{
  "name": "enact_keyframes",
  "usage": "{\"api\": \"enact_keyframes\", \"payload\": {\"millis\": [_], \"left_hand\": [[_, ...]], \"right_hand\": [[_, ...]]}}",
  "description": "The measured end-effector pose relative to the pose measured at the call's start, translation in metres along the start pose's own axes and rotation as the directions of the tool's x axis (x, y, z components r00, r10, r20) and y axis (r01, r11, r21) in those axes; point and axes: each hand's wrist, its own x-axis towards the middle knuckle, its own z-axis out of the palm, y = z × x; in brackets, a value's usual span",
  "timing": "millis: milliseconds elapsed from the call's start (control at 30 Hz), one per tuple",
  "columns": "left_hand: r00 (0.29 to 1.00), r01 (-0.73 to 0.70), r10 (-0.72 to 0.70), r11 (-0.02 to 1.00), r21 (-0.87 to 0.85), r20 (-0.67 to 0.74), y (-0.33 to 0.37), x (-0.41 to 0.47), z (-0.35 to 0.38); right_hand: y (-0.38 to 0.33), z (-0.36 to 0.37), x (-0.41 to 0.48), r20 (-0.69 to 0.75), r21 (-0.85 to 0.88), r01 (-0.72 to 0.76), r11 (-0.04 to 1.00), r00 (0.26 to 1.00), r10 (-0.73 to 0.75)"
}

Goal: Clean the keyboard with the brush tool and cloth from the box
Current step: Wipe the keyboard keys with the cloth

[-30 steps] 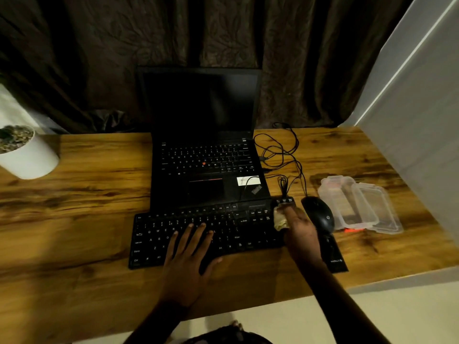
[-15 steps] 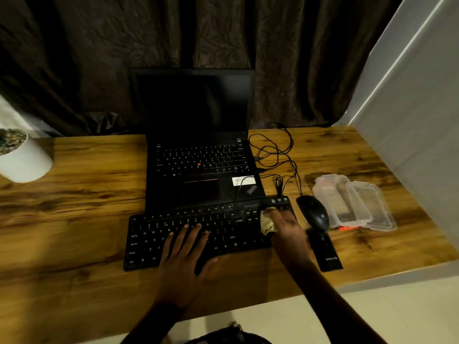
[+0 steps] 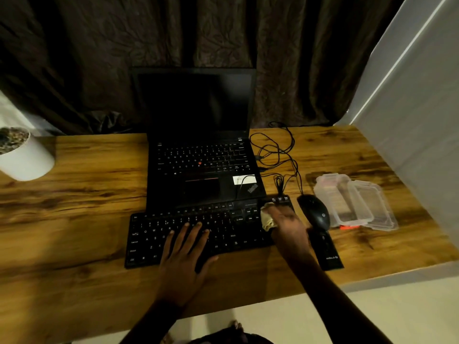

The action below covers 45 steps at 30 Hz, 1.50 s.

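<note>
Your left hand (image 3: pixel 185 254) lies flat on the middle of the black keyboard (image 3: pixel 198 234), fingers spread across the keys and the thumb angled out toward the near edge. Your right hand (image 3: pixel 289 225) sits over the keyboard's right end with its fingers bunched around a pale cloth (image 3: pixel 267 218), pressing it onto the keys there; the hand is blurred, so exactly how the fingers grip the cloth is hard to tell. The keyboard rests on the wooden desk (image 3: pixel 87 207), its far edge lying against the front of an open black laptop (image 3: pixel 201 150) with a dark screen. Just right of your right hand is a black mouse (image 3: pixel 314 212), whose cable (image 3: pixel 280 155) loops back toward the laptop's side. A flat black object (image 3: pixel 326 252) lies on the desk just nearer than the mouse. Beyond the mouse, further right, stands the clear plastic box (image 3: pixel 334 197) with its clear lid (image 3: pixel 375 207) beside it, and something orange (image 3: pixel 347 227) shows at their near edge. A white pot (image 3: pixel 27 160) stands at the desk's far left.
</note>
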Motion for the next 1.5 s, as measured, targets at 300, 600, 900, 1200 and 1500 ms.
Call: {"api": "enact_keyframes", "payload": {"millis": [300, 600, 900, 1200, 1500], "left_hand": [[1.0, 0.0, 0.0, 1.0, 0.01, 0.022, -0.002, 0.0, 0.002], [1.0, -0.01, 0.01, 1.0, -0.013, 0.001, -0.002, 0.0, 0.001], [1.0, -0.012, 0.012, 1.0, 0.001, -0.012, -0.003, 0.0, 0.005], [1.0, -0.009, 0.009, 1.0, 0.015, -0.005, -0.003, 0.001, 0.005], [1.0, -0.009, 0.009, 1.0, 0.005, -0.01, -0.003, 0.0, 0.004]], "right_hand": [[-0.003, 0.007, 0.012, -0.041, 0.056, -0.181, 0.982, 0.982, 0.183], [0.027, -0.008, 0.016, -0.08, -0.083, -0.173, 0.981, 0.983, 0.167], [0.003, 0.012, 0.019, 0.154, 0.023, -0.131, 0.991, 0.98, 0.126], [0.021, -0.001, 0.023, 0.029, -0.006, -0.262, 0.965, 0.965, 0.262], [0.033, -0.005, 0.025, 0.01, -0.07, -0.221, 0.973, 0.975, 0.222]]}}
